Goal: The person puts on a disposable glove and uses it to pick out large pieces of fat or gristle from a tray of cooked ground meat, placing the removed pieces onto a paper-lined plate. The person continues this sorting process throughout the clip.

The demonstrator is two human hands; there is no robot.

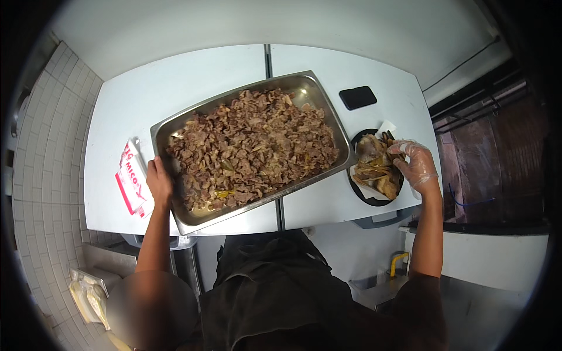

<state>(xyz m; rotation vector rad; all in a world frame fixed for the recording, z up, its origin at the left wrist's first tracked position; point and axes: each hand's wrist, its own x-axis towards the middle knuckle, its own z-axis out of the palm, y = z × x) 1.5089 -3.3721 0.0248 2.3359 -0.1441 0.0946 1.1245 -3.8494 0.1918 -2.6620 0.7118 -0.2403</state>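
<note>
A large rectangular steel food pan (314,79) lies tilted across the white table, full of chopped cooked meat (259,145) with a few yellowish-green pieces in it. My left hand (159,180), which looks bare, grips the pan's left rim. On the right, a round black plate (371,201) holds larger brown food pieces (372,169), dark strips and white paper. My right hand (416,163), in a clear plastic glove, is over the plate's right side. Its fingertips are bent at the brown strips; whether they grasp one is unclear.
A black phone (358,97) lies on the table beyond the plate. Left of the pan is a red-and-white printed packet (131,177). A dark seam (268,61) divides the white table (118,105). Wrapped food packages (89,296) sit low at left, beside a tiled wall (48,153).
</note>
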